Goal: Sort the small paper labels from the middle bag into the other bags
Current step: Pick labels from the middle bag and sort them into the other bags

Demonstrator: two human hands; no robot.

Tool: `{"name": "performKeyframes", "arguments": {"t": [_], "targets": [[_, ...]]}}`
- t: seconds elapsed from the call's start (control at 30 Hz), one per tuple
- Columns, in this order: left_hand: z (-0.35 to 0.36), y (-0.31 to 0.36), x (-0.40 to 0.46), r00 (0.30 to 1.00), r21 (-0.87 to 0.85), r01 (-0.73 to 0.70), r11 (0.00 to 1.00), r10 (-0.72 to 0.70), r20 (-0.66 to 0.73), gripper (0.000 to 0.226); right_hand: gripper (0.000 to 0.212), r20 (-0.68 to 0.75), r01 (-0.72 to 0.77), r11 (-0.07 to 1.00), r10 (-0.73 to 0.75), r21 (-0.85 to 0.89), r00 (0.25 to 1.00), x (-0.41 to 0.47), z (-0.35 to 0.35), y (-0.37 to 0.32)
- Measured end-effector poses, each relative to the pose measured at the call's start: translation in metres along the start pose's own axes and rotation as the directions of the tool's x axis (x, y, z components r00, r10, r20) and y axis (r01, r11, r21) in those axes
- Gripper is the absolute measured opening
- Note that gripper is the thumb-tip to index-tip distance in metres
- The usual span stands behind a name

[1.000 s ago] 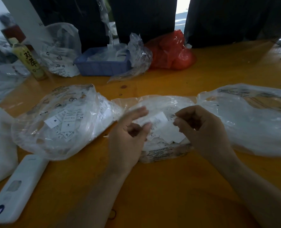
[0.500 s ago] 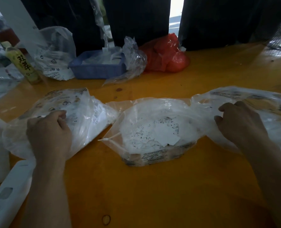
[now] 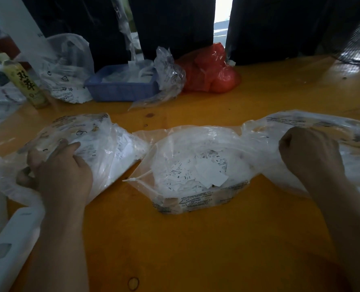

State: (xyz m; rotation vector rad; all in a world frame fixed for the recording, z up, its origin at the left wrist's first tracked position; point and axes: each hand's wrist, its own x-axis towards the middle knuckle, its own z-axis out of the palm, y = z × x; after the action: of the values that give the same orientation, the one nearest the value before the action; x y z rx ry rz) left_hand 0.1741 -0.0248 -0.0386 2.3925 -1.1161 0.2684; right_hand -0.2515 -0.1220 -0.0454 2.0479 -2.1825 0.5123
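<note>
Two outer bags are reached into: left hand [image 3: 59, 173] spread open in the left bag [image 3: 103, 148], right hand [image 3: 309, 152] curled inside the right bag [image 3: 322, 123]; its hold cannot be told.

We read "双萃" on the yellow bottle [image 3: 25, 85] at upper left, and "S", "XS" on paper labels [image 3: 198, 171] in the middle bag [image 3: 196, 199], center frame.
</note>
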Motion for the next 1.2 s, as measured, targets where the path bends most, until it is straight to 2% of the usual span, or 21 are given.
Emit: {"name": "performKeyframes", "arguments": {"t": [0.1, 0.2, 0.3, 0.4, 0.53, 0.67, 0.77, 0.87, 0.97, 1.03, 1.2], "targets": [[-0.002, 0.008, -0.008, 0.987, -0.102, -0.045, 0.994, 0.028, -0.157, 0.038, 0.025, -0.029, -0.017, 0.998, 0.019, 0.066, 0.999, 0.0, -0.004, -0.002], [-0.003, 0.023, -0.019, 0.936, -0.198, -0.214, 0.957, 0.143, -0.322, 0.037, 0.024, -0.125, -0.009, 0.983, 0.032, 0.181, 0.992, 0.0, -0.012, -0.005], [0.005, 0.046, -0.034, 0.881, -0.301, -0.396, 0.867, 0.267, -0.391, 0.033, 0.02, -0.268, 0.055, 0.941, 0.038, 0.334, 0.963, -0.006, -0.018, -0.014], [0.013, 0.072, -0.057, 0.856, -0.434, -0.508, 0.744, 0.381, -0.35, 0.035, 0.023, -0.301, 0.086, 0.924, 0.033, 0.372, 0.953, -0.009, -0.018, -0.018], [0.023, 0.086, -0.083, 0.812, -0.501, -0.574, 0.647, 0.531, -0.244, 0.035, 0.02, -0.167, 0.035, 0.963, 0.011, 0.269, 0.986, -0.007, -0.013, -0.012], [0.029, 0.088, -0.091, 0.806, -0.544, -0.549, 0.635, 0.575, -0.141, 0.037, 0.018, -0.107, 0.016, 0.975, 0.008, 0.221, 0.994, -0.004, -0.011, -0.005], [0.031, 0.087, -0.093, 0.808, -0.582, -0.525, 0.621, 0.578, -0.113, 0.036, 0.031, -0.139, 0.032, 0.982, -0.005, 0.187, 0.99, -0.002, -0.011, -0.003], [0.032, 0.087, -0.094, 0.807, -0.605, -0.514, 0.608, 0.583, -0.099, 0.037, 0.026, -0.177, 0.024, 0.987, 0.004, 0.161, 0.984, 0.0, -0.01, -0.003], [0.031, 0.09, -0.096, 0.804, -0.619, -0.512, 0.596, 0.586, -0.101, 0.037, 0.02, -0.178, -0.005, 0.983, 0.038, 0.183, 0.983, -0.002, -0.012, -0.005], [0.029, 0.092, -0.098, 0.799, -0.623, -0.519, 0.585, 0.591, -0.111, 0.036, 0.018, -0.198, 0.027, 0.975, 0.018, 0.221, 0.98, -0.004, -0.012, -0.007], [0.026, 0.094, -0.101, 0.795, -0.652, -0.502, 0.568, 0.601, -0.089, 0.03, 0.027, -0.281, 0.081, 0.958, 0.0, 0.275, 0.96, -0.008, -0.015, -0.013]]}}
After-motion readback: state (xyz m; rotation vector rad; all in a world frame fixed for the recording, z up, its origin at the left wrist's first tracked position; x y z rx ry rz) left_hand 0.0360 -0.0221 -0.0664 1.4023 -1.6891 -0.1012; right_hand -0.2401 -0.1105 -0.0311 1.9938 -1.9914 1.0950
